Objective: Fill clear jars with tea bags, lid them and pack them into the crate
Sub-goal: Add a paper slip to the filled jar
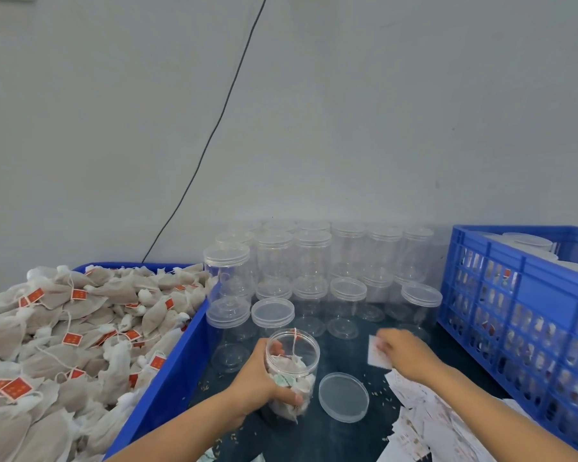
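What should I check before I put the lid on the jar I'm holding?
1. Jar steady: ok. The left hand grips the open jar upright on the table.
2. Jar filled: cannot tell. Tea bags sit inside, but the count cannot be read.
3. Rim free: not ok. A tea bag string hangs over the rim and could get trapped.
4. Lid at hand: ok. The loose lid lies flat on the table, right of the jar.
5. Right hand free: not ok. The right hand is pinching a paper slip.
6. Room in the crate: cannot tell. Only its side and some lids show.
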`<state>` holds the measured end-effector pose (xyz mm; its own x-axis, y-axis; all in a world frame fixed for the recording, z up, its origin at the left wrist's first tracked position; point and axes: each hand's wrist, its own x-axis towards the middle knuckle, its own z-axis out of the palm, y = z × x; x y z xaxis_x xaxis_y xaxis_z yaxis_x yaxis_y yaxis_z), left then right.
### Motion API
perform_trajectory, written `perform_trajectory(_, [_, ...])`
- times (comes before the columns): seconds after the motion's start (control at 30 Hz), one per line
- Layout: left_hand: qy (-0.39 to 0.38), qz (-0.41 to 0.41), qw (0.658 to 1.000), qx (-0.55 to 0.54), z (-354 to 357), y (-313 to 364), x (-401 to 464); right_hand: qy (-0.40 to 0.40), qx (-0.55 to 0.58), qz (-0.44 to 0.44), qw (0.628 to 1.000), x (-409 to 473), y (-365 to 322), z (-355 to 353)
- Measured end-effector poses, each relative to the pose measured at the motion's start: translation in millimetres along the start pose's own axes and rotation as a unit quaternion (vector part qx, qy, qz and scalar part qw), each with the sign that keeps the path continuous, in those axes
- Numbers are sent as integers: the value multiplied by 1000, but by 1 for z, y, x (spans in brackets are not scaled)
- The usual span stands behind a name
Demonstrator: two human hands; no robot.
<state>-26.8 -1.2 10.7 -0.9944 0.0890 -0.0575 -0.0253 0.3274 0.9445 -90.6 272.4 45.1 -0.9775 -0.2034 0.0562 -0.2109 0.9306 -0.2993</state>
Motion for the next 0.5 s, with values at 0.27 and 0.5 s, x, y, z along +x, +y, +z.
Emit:
perform_trajectory(0.27, [28, 78, 997, 4, -3, 10, -5, -26, 222, -208, 952, -8, -92, -29])
perform_trajectory(0.5, [19, 116, 993, 3, 0, 13, -7, 20, -6, -261, 965, -9, -125, -7])
